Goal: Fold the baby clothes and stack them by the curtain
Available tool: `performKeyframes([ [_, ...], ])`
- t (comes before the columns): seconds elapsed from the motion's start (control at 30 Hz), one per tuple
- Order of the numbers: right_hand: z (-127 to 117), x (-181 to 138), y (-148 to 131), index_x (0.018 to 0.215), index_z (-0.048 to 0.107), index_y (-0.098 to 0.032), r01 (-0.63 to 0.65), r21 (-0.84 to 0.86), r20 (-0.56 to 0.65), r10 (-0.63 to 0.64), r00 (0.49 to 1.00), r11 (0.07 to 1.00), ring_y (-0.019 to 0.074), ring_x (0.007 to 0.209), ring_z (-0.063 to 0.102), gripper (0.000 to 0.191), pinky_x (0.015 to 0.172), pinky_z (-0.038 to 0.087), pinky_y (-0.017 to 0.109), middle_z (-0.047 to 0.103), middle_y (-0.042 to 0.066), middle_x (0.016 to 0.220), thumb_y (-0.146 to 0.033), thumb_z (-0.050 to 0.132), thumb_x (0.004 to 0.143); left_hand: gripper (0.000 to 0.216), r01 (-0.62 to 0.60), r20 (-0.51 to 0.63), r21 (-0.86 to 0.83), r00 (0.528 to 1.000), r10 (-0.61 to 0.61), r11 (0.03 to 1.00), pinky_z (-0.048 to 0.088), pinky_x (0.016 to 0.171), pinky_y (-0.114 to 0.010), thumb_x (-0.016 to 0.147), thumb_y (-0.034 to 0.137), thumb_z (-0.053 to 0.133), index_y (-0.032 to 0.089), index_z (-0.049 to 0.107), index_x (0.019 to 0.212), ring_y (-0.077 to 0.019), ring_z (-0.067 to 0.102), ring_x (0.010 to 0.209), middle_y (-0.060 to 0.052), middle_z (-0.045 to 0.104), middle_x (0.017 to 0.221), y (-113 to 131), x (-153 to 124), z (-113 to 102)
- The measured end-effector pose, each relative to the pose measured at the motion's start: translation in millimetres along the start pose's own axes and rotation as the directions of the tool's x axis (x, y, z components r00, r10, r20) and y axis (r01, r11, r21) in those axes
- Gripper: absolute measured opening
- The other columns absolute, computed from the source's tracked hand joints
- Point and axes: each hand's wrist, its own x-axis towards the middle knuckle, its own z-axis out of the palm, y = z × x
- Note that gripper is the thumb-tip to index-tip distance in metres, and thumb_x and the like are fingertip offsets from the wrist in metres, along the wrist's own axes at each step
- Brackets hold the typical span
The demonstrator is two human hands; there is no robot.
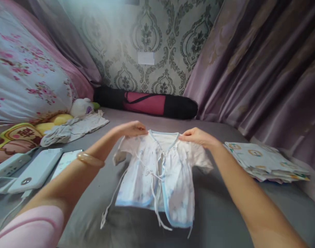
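Note:
A small white baby shirt (139,175) with light blue trim and loose tie strings hangs spread out between my hands, its front toward me. My left hand (134,128) pinches it at the shoulder beside the neckline. On the other shoulder, my right hand (195,135) grips the cloth with thumb and fingers closed. The front edges part slightly below a tied string at the middle. Its strings dangle below the blue hem, over the grey sheet (95,213).
Folded printed cloths (266,162) lie stacked at right. On the left are a power bank (38,170), a phone (67,162), a power strip (11,165), a crumpled pale cloth (80,127) and plush toys (20,136). A black and red long bag (147,103) lies along the wall.

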Motion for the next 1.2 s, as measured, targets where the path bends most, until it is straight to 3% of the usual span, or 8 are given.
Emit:
performKeyframes([
  [0.13,44.3,34.0,70.3,0.066,0.070,-0.014,0.016,-0.063,-0.038,-0.019,0.999,0.998,0.0111,0.054,0.045,0.046,0.052,0.033,0.024,0.057,-0.003,0.055,-0.060,0.067,0.067,0.047,0.048,-0.091,0.066,0.995,-0.042,0.997,0.028,0.048,-0.019,0.082,0.061,0.052,0.018,0.062,0.065,-0.0041,0.049,0.050,0.008,0.052,0.053,-44.1,7.1,62.2],
  [0.23,54.4,44.5,97.6,0.074,0.071,-0.015,0.068,-0.094,0.003,-0.068,0.998,0.993,0.0122,0.058,0.046,0.042,0.054,0.033,0.024,0.059,-0.002,0.060,-0.055,0.061,0.074,0.043,0.065,-0.132,0.100,0.990,-0.051,0.993,0.029,0.050,-0.022,0.087,0.059,0.048,0.022,0.062,0.071,-0.0081,0.053,0.053,0.005,0.056,0.059,-58.1,7.7,81.7],
  [0.43,46.8,63.6,114.8,0.084,0.070,-0.014,0.065,-0.099,0.031,-0.063,0.998,0.993,0.0117,0.059,0.046,0.040,0.055,0.033,0.023,0.058,-0.002,0.065,-0.053,0.059,0.077,0.041,0.117,-0.044,0.367,0.993,-0.108,0.923,0.037,0.059,-0.027,0.095,0.053,0.033,0.024,0.062,0.093,-0.0211,0.064,0.074,-0.005,0.068,0.079,-71.0,22.9,79.9],
  [0.57,44.7,83.0,121.0,0.086,0.070,-0.015,0.061,-0.170,0.009,-0.060,0.998,0.984,0.0128,0.062,0.049,0.038,0.056,0.034,0.023,0.061,-0.001,0.069,-0.050,0.057,0.080,0.042,0.147,-0.016,0.494,0.987,-0.160,0.857,0.041,0.066,-0.027,0.097,0.050,0.028,0.024,0.060,0.102,-0.0241,0.067,0.085,-0.008,0.071,0.089,-73.9,38.2,73.6],
  [0.7,39.4,100.3,116.6,0.089,0.071,-0.017,0.050,-0.315,-0.038,-0.065,0.997,0.948,0.0140,0.066,0.053,0.031,0.058,0.034,0.022,0.064,0.000,0.072,-0.044,0.056,0.083,0.041,0.132,-0.028,0.556,0.990,-0.139,0.821,0.041,0.068,-0.027,0.098,0.049,0.026,0.025,0.058,0.104,-0.0239,0.067,0.089,-0.007,0.071,0.097,-82.2,57.4,67.7],
  [0.97,46.1,115.6,105.0,0.102,0.067,-0.022,-0.112,-0.524,-0.127,0.052,0.991,0.844,0.0174,0.078,0.059,0.027,0.063,0.035,0.023,0.069,0.003,0.085,-0.041,0.052,0.089,0.040,0.163,-0.032,0.557,0.984,-0.175,0.814,0.042,0.071,-0.029,0.099,0.047,0.026,0.023,0.058,0.105,-0.0240,0.066,0.094,-0.008,0.070,0.102,-91.9,76.7,65.7],
  [1.1,46.2,115.8,104.0,0.099,0.066,-0.020,-0.169,-0.440,-0.131,0.123,0.984,0.882,0.0185,0.078,0.060,0.030,0.065,0.039,0.024,0.070,0.005,0.087,-0.045,0.054,0.088,0.035,0.269,-0.128,0.630,0.961,-0.244,0.728,0.044,0.081,-0.034,0.097,0.041,0.036,0.017,0.057,0.112,-0.0273,0.061,0.104,-0.014,0.063,0.114,-75.9,80.8,68.9],
  [1.2,34.5,112.5,100.7,0.090,0.068,-0.017,-0.242,-0.202,-0.053,0.237,0.970,0.949,0.0197,0.078,0.062,0.048,0.068,0.044,0.027,0.070,0.008,0.089,-0.054,0.038,0.095,0.028,0.205,-0.164,0.608,0.978,-0.131,0.767,0.043,0.090,-0.038,0.096,0.028,0.039,0.017,0.056,0.116,-0.0268,0.058,0.110,-0.014,0.061,0.118,-51.9,94.3,82.9],
])
